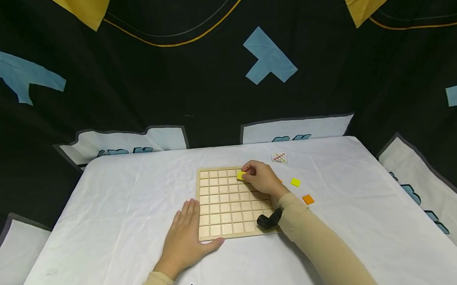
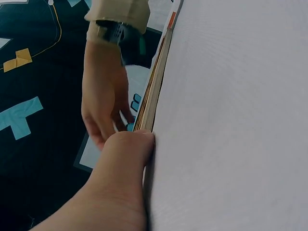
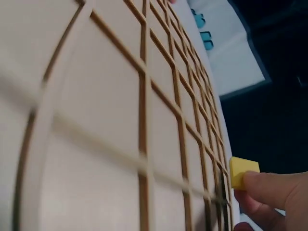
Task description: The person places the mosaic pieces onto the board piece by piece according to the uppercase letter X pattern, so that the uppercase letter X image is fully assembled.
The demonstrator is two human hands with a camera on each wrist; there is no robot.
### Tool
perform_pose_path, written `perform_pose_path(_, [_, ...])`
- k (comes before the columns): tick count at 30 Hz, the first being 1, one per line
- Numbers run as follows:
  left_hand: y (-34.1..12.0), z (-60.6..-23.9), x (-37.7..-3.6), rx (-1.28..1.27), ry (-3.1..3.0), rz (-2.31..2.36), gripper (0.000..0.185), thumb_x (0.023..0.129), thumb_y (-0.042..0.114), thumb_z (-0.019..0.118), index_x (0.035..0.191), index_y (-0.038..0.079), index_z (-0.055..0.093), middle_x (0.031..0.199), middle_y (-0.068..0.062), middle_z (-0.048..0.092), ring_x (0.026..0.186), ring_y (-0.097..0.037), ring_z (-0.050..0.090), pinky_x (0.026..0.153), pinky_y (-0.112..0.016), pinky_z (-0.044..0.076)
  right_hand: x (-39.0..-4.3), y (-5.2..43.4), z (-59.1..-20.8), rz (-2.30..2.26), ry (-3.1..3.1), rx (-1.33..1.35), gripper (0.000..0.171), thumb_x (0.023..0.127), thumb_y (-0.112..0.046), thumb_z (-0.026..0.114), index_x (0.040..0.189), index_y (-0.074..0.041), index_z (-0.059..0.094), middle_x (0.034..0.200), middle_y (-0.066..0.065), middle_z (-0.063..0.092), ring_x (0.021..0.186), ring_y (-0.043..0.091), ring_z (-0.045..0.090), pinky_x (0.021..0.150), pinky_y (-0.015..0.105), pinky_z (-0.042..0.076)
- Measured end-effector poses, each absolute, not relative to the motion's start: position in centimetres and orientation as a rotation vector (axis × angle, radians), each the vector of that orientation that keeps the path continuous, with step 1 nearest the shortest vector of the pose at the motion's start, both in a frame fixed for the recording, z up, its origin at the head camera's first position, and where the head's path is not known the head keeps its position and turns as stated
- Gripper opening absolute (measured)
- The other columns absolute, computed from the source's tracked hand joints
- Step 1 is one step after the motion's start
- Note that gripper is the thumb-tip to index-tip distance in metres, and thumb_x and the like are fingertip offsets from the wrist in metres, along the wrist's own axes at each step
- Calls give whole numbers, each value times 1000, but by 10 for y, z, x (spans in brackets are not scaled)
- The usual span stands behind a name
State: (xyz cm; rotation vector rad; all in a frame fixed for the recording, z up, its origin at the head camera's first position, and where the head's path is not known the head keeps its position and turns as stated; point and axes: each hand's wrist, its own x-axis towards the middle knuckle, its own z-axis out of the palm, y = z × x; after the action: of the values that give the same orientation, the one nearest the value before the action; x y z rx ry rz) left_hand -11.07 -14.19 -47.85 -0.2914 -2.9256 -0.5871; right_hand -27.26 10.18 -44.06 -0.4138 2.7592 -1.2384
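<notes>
A wooden grid board [image 1: 220,199] lies on the white table. Over its far edge, right of the middle, my right hand [image 1: 262,178] pinches a small yellow square tile [image 1: 240,175] between thumb and fingers. In the right wrist view the yellow tile [image 3: 237,173] stands out past the board's dividers [image 3: 144,110]. My left hand [image 1: 185,243] lies along the board's left side with fingers straight, its thumb stretched along the near edge. The left wrist view has that thumb [image 2: 126,154] against the board's side [image 2: 156,91].
Right of the board lie a loose yellow tile [image 1: 295,182] and an orange tile [image 1: 308,199]. Another orange piece [image 1: 280,181] peeks out behind the right wrist. A small card with a coloured grid pattern [image 1: 279,157] is at the back right. Dark patterned cloth [image 1: 210,87] hangs behind the table.
</notes>
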Motion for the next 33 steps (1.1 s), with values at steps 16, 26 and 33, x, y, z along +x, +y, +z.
perform_pose_path(16, [-142, -477, -111, -283, -2945, -568, 122, 75, 80, 61, 154, -5, 24, 164, -19, 22, 153, -34, 19, 124, -51, 20, -274, 41, -448, -1298, 2674, -578, 12, 94, -18, 69, 106, -14, 69, 94, 1, 68, 84, 12, 60, 80, 28, 51])
perform_pose_path(26, [-142, -476, -111, -282, -2961, -583, 122, 76, 79, 61, 155, -5, 22, 164, -19, 19, 154, -34, 16, 125, -51, 18, -273, 31, -449, -1157, 2761, -658, 14, 94, -20, 69, 106, -14, 72, 95, -2, 68, 90, 13, 61, 90, 31, 51])
perform_pose_path(33, [-143, -478, -111, -283, -2957, -572, 123, 76, 81, 59, 155, -4, 22, 164, -19, 20, 154, -34, 17, 125, -51, 18, -272, 29, -449, -1066, 2804, -660, 15, 94, -24, 69, 107, -17, 74, 98, -3, 68, 99, 16, 57, 95, 35, 47])
